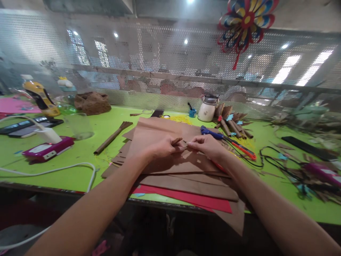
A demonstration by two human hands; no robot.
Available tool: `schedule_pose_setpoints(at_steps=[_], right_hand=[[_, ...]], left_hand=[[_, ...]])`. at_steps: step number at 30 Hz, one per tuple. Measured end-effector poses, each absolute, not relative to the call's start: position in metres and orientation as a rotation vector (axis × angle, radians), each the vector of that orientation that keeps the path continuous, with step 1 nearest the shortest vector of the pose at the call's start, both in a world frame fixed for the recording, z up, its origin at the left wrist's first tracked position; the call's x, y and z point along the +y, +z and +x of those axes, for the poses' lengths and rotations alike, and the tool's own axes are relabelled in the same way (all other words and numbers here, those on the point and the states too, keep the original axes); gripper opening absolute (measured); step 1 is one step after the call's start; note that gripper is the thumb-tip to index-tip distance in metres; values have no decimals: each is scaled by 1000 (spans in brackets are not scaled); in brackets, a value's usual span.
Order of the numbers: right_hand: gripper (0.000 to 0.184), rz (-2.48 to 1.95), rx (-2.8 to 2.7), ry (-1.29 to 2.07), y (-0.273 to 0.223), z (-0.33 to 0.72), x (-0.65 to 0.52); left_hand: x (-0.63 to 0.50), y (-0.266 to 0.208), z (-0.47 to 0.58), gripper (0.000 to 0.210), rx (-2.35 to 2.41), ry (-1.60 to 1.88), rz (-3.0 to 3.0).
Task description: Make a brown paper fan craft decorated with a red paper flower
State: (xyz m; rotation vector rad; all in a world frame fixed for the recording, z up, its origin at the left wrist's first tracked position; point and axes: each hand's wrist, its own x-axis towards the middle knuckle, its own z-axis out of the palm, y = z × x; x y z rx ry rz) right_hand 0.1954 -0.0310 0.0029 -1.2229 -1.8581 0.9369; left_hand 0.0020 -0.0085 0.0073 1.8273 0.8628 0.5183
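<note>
Over a stack of brown paper sheets [149,129], both hands are close together. My left hand [166,147] is closed on a small brown paper piece [177,141] that sticks up between thumb and fingers. Just to its right, my right hand [206,145] pinches a small thin dark strip [185,142], too small to name surely. A gap shows between the fingertips of the two hands. Beyond my right hand lies a blue glue gun [210,132], with an orange-red handled tool [243,150] beside it. Red paper [186,198] pokes out under the brown sheets.
A rolled paper tube [113,138] lies left of the stack. Behind stand a white jar [207,110], a small blue pot [192,113] and bundled paper rolls [234,124]. Cables and a purple power strip [49,149] are at left; black cords [269,160] and scraps at right.
</note>
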Motion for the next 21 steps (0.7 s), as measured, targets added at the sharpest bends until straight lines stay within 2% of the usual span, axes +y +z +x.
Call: schedule_pose_setpoints(at_steps=[10, 16, 21], right_hand=[[34, -1197, -1796, 955, -3, 201, -26], [23, -1139, -1978, 849, -2, 199, -27], [23, -1155, -1942, 783, -1, 197, -27]], left_hand=[[-11, 4, 4, 11, 806, 557, 1876], [-15, 5, 8, 18, 860, 469, 1985], [-18, 10, 9, 16, 934, 557, 2156]])
